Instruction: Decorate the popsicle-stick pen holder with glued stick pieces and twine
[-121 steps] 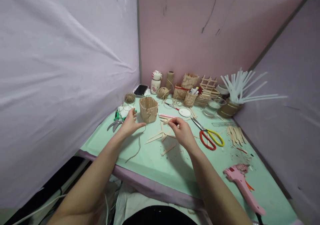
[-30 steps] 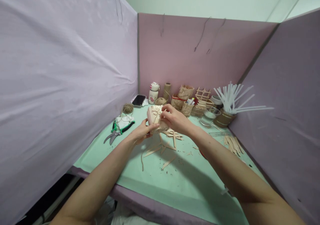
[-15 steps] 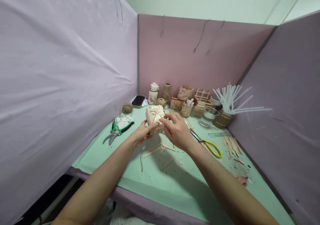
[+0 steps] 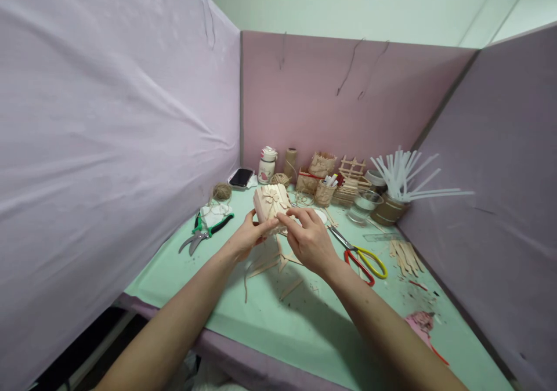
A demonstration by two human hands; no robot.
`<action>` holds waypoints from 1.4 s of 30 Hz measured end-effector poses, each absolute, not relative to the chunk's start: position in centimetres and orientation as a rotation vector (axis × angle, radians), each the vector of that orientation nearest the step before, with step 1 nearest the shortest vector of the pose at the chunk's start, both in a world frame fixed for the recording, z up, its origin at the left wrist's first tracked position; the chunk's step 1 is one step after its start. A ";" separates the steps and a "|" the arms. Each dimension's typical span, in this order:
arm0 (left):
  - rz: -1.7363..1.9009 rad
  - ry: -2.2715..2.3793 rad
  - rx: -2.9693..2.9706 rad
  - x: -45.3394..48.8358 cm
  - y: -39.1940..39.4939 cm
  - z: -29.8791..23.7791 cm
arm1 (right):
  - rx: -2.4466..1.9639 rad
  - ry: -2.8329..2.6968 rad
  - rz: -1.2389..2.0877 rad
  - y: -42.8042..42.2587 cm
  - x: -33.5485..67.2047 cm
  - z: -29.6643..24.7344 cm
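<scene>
A small box made of pale wooden craft sticks (image 4: 264, 205), with a wooden flower (image 4: 272, 194) on its face, is held up above the table. My left hand (image 4: 250, 234) grips it from the lower left, thumb across the front and fingers underneath. On the lower right, my right hand (image 4: 307, 234) is closed against the box, its index fingertip pressing the front close to my left thumb. Whether a small piece lies under that fingertip is hidden. Loose wooden strips (image 4: 281, 259) lie on the table below.
Green-handled pruning shears (image 4: 202, 234) lie left; scissors with red and yellow handles (image 4: 359, 257) lie right. At the back stand a white bottle (image 4: 267, 165), a stick basket (image 4: 324, 192), a glass bowl (image 4: 363, 208) and a pot of white glue sticks (image 4: 389, 208). A phone (image 4: 241, 176) lies back left.
My right hand has shifted slightly down, its index finger now straighter against the box. The box face is turned a little more toward view. The camera has tilted slightly up.
</scene>
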State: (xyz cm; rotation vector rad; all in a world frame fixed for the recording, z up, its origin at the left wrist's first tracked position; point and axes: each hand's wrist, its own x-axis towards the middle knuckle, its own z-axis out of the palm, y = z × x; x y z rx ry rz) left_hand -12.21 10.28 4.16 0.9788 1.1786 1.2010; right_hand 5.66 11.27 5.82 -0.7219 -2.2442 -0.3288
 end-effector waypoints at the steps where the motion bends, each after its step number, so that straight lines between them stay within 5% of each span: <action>1: 1.203 1.182 0.978 -12.2 10.3 4.1 | -0.725 -2.241 -0.333 11.2 5.7 5.8; 42: 1.274 1.172 0.952 -11.8 9.8 4.4 | -0.845 -2.151 -0.181 10.6 5.1 4.5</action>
